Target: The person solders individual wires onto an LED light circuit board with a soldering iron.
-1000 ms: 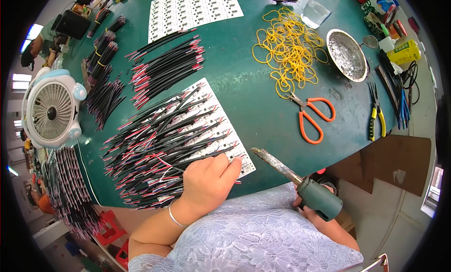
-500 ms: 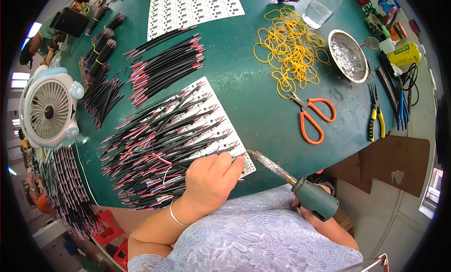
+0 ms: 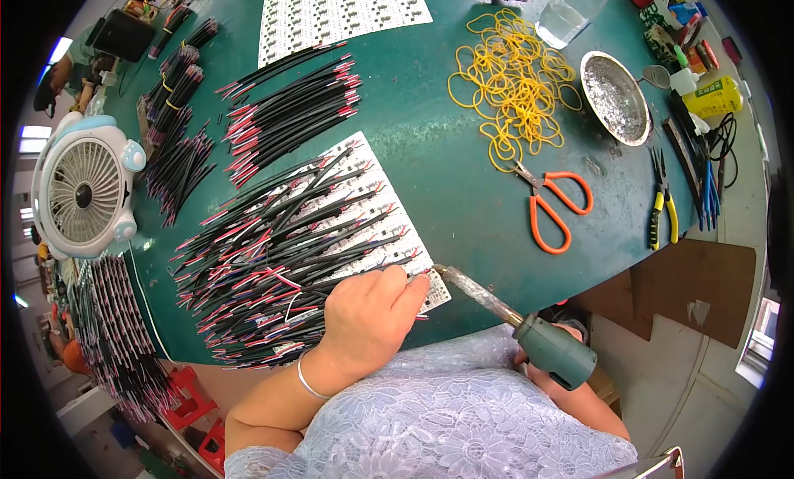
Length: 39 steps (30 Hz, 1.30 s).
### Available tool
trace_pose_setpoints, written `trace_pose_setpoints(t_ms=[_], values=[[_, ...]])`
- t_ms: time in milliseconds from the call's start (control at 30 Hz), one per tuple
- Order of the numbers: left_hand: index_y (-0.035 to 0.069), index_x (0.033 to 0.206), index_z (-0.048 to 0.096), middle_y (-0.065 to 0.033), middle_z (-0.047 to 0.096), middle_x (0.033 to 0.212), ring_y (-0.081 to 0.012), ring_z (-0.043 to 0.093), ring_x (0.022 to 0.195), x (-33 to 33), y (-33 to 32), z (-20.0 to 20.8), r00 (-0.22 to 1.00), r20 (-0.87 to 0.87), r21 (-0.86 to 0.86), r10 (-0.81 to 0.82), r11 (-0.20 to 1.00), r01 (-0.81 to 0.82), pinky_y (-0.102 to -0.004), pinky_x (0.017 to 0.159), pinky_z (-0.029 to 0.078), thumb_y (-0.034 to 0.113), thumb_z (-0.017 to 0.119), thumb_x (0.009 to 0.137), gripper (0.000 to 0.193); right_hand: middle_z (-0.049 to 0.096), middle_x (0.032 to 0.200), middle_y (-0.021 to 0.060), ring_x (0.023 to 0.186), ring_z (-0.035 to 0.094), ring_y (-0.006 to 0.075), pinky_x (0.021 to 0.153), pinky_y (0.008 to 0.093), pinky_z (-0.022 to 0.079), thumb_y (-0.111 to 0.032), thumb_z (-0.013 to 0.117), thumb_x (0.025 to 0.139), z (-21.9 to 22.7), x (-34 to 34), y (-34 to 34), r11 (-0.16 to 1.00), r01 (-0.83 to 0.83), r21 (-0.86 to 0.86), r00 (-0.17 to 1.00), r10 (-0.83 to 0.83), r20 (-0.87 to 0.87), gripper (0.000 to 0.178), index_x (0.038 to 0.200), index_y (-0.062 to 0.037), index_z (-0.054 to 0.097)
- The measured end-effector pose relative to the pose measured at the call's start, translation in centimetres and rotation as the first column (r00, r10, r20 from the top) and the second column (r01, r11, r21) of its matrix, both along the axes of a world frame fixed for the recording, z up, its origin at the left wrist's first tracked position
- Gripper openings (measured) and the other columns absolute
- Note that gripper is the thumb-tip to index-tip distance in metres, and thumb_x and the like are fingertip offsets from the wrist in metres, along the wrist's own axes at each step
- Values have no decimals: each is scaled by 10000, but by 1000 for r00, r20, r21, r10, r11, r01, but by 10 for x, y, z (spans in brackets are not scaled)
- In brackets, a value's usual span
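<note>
My left hand (image 3: 370, 318) is closed in a pinch at the near right corner of a white circuit board (image 3: 439, 294). Its fingertips press on a thin wire end, mostly hidden under them. Black-sleeved wires (image 3: 273, 268) with red and white tips lie across the board and spread leftward off it. My right hand (image 3: 539, 378) grips a soldering iron (image 3: 556, 351) by its green handle, which hides most of the fingers. The iron's tip points left and meets the board's edge right beside my left fingertips; whether it touches the wire I cannot tell.
Orange-handled scissors (image 3: 552, 219) and yellow-black pliers (image 3: 661, 202) lie to the right. Beyond them are tangled yellow cord (image 3: 513, 82) and a metal bowl (image 3: 589, 95). More wires (image 3: 289, 115) and another board sheet (image 3: 343, 16) lie farther back. A fan (image 3: 83, 194) stands left.
Both hands and the iron stay almost in place. The view has shifted very slightly; nothing has been taken up or let go.
</note>
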<state>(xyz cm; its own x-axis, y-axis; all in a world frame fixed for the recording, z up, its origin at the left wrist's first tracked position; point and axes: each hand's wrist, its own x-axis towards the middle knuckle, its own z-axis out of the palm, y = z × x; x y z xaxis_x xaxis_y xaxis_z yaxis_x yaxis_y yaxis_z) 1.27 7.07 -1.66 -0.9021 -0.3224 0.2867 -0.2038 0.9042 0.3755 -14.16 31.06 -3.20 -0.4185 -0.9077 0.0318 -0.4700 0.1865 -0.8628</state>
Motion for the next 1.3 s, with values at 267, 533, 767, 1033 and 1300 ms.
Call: trace_pose_setpoints(t_ms=[267,533,767,1033,1300], values=[[108,886,689,-16,418,651,-182,493,534,1,0,-1,1000,-4,-9,7,1000,-7,-322,455,396,71,693,624,265,651,778,86,655,641,232,600,313,519,-34,613,782,7,-5,3,1000,-8,-21,961,13,277,118,895,-20,643],[111,895,694,-11,438,660,-182,498,532,3,-2,-2,1000,-22,42,-7,999,8,-320,465,399,46,713,591,311,640,781,99,651,629,255,581,331,506,16,638,733,9,-2,5,997,-36,72,984,23,178,149,878,-16,647],[116,868,691,-11,442,665,-180,503,534,2,-1,-3,1000,-26,50,-5,999,6,-317,463,398,40,718,578,301,619,669,70,592,587,196,554,316,466,-183,544,804,0,0,7,999,-12,38,995,8,104,199,702,-21,598],[118,859,689,-13,438,664,-183,498,528,1,-2,-2,1000,-22,35,-1,999,2,-321,458,397,42,717,579,292,664,805,98,675,648,240,614,314,524,-46,618,763,6,-3,8,997,-16,-75,981,30,190,129,880,-15,663],[121,844,678,-12,480,676,-186,525,546,0,-5,-2,999,-30,136,15,991,-11,-314,471,413,17,724,598,272,662,784,89,677,652,227,616,314,524,-24,625,763,8,1,10,999,28,46,978,-37,203,120,878,-27,658]])
